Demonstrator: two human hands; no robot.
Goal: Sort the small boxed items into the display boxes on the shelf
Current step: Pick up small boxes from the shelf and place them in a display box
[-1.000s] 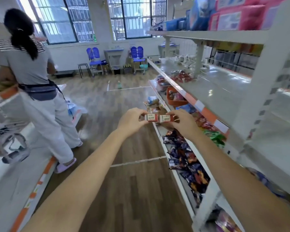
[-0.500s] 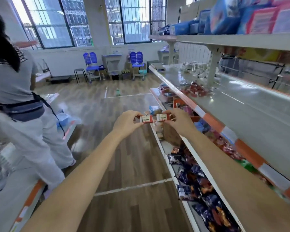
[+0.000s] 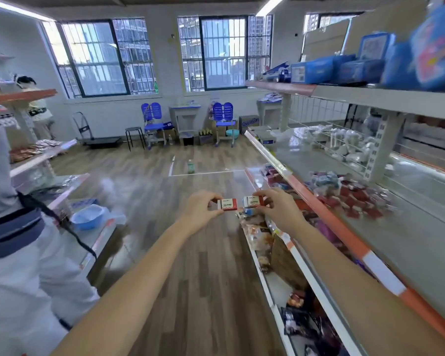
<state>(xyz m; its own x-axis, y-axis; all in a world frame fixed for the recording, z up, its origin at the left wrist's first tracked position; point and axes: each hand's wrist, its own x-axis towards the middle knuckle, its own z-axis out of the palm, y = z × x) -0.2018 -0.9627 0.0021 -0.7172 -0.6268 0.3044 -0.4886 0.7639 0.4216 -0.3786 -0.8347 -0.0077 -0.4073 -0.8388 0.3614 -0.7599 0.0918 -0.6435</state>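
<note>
Shelf unit (image 3: 385,258) fills the right side of frame, grey decks with orange edge strip. On its middle deck, right of centre, a loose heap of small red packets (image 3: 357,199). Top deck, upper right, blue packs (image 3: 319,70). Lower deck along the bottom centre-right holds dark snack bags (image 3: 303,325). Another person (image 3: 16,227) stands at the left edge, by a blue basin (image 3: 88,215) on the opposite shelf.

My left hand (image 3: 201,213) and right hand (image 3: 278,210) are out over the aisle floor, mid-frame. Left fingers pinch one small red-and-white box (image 3: 227,204); right fingers pinch a second small box (image 3: 252,201). Boxes sit side by side, a narrow gap between, labels toward me.

Step, my read: carrying or comparing the two boxes, not yet placed. I can't make out a display box from here; likely near the red heap. Next move calls for finding the matching one on the shelf and setting each in square.
</note>
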